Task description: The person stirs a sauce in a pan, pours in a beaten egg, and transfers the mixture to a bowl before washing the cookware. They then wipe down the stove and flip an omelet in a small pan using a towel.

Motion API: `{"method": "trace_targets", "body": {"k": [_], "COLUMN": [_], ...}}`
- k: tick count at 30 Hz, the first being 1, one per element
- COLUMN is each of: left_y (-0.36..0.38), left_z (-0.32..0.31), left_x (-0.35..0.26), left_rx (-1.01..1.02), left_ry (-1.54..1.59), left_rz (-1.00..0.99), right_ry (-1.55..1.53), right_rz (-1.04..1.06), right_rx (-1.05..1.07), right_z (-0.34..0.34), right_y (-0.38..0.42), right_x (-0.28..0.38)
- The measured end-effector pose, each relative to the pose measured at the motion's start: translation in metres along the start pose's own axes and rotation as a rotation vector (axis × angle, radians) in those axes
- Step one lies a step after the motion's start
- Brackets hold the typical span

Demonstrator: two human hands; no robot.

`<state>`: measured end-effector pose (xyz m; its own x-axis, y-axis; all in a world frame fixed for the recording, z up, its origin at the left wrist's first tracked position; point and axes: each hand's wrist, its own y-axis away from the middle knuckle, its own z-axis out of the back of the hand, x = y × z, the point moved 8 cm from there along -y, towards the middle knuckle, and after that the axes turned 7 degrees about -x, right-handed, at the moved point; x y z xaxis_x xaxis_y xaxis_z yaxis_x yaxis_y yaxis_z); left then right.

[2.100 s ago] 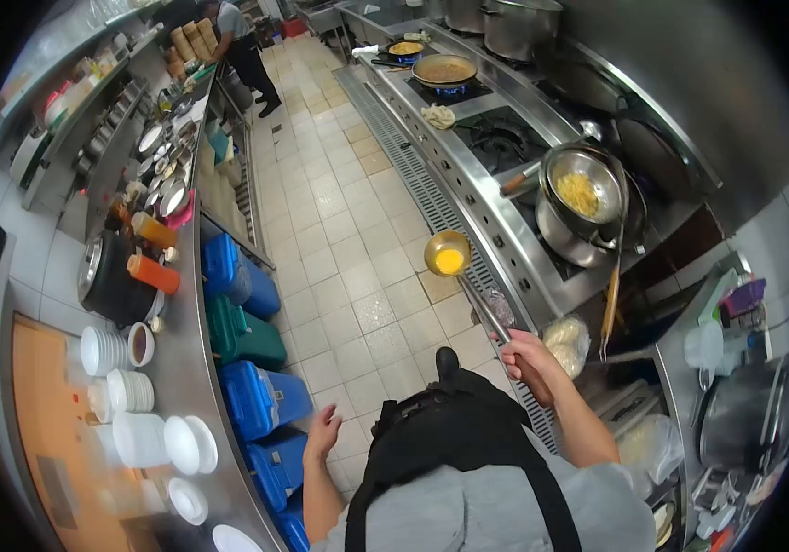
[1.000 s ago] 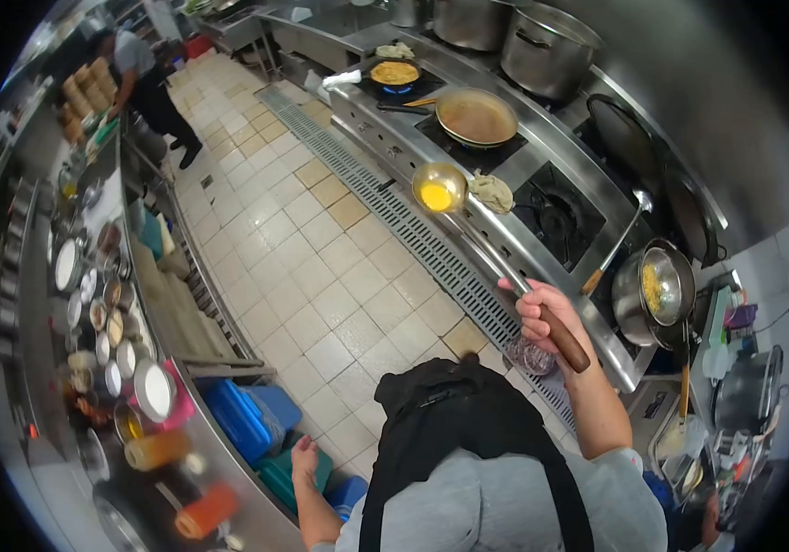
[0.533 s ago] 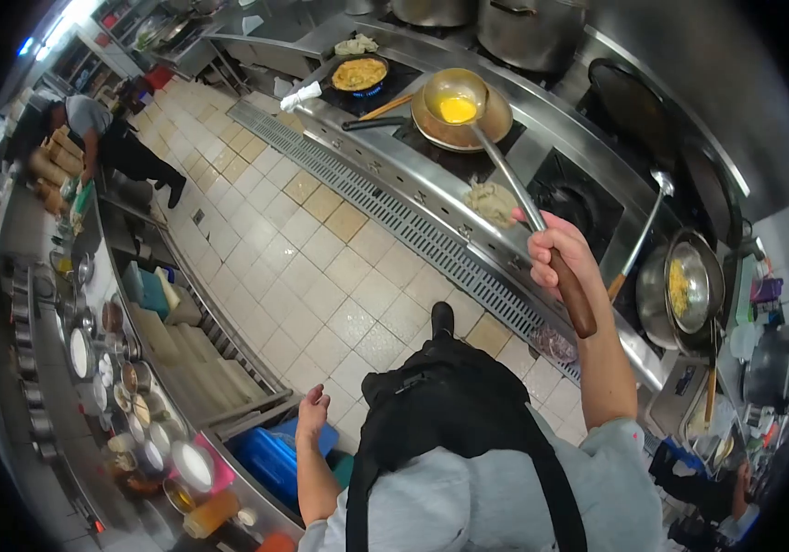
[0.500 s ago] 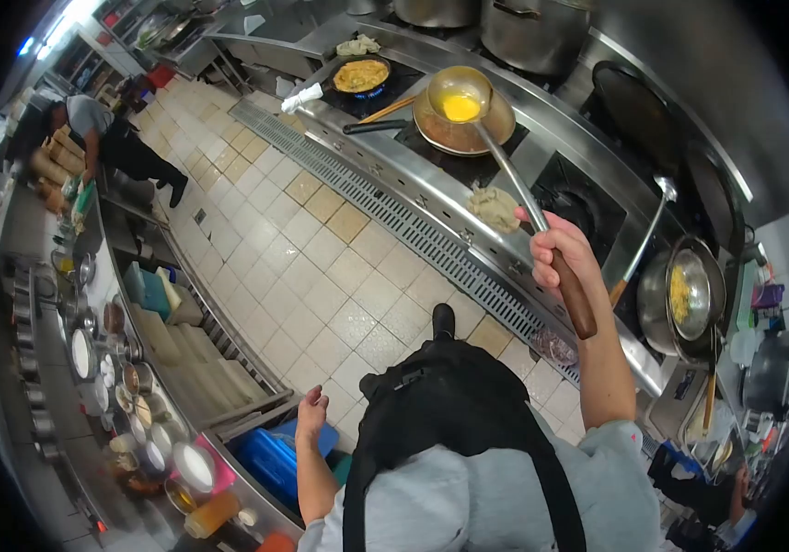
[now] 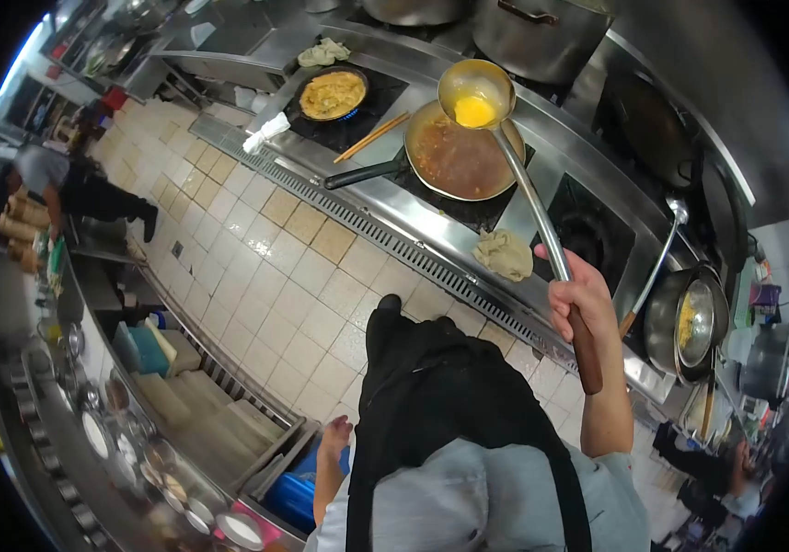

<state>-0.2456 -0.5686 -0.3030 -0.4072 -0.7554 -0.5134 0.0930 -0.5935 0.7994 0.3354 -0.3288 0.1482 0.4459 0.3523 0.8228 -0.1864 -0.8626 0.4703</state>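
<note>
My right hand [image 5: 581,299] is closed around the wooden handle of a long metal ladle [image 5: 500,92]. Yellow liquid lies in the ladle's bowl, which hangs over the far edge of a pan [image 5: 459,161] of reddish-brown sauce. That pan sits on a burner, its black handle pointing left. Low on the left, my left hand [image 5: 334,436] hangs beside my body, holding nothing, its fingers partly curled and apart. On the burner further left is a black pan [image 5: 305,101] with a yellow, omelette-like food and a blue flame below. Wooden chopsticks [image 5: 371,138] rest between the pans.
A crumpled cloth [image 5: 503,255] lies at the stove's front edge. To the right are a wok [image 5: 668,317] with a strainer and another ladle [image 5: 678,212]. Large pots [image 5: 541,41] stand behind. A co-worker [image 5: 63,189] bends at the left counter; other people are at lower right.
The view has shifted, and my body is nearer the stove. The ladle has shifted toward the far side of the sauce pan, uncovering more sauce. My right hand still grips it.
</note>
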Motion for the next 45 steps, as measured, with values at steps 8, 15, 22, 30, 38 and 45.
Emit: {"method": "trace_targets", "body": {"k": [8,15,22,30,38,45], "left_y": [-0.107,-0.169,-0.177,-0.187,-0.178,-0.187], "left_z": [0.104,0.179,0.190,0.190,0.194,0.196], "left_x": [-0.129,-0.241,-0.301,-0.254,-0.256,-0.249], "left_rx": [0.014,0.018,0.058,0.095,0.100,0.095], "left_ry": [-0.059,-0.301,-0.363,-0.352,-0.351,-0.311], "left_rz": [-0.075,-0.147,-0.182,-0.119,-0.116,-0.114], "right_ry": [-0.060,-0.045,-0.055,-0.067,-0.129,0.202], "right_rz": [-0.019,0.032,0.062,0.118,0.177,0.177], "right_rx": [-0.179,-0.282,-0.334,-0.320,-0.351,-0.515], "right_z": [-0.058,-0.094,-0.115,-0.124,-0.110,-0.078], "right_y": [-0.004,-0.010,-0.019,-0.038,-0.080,-0.052], "right_x": [-0.019,-0.037,-0.041,-0.037,-0.020,-0.026]}}
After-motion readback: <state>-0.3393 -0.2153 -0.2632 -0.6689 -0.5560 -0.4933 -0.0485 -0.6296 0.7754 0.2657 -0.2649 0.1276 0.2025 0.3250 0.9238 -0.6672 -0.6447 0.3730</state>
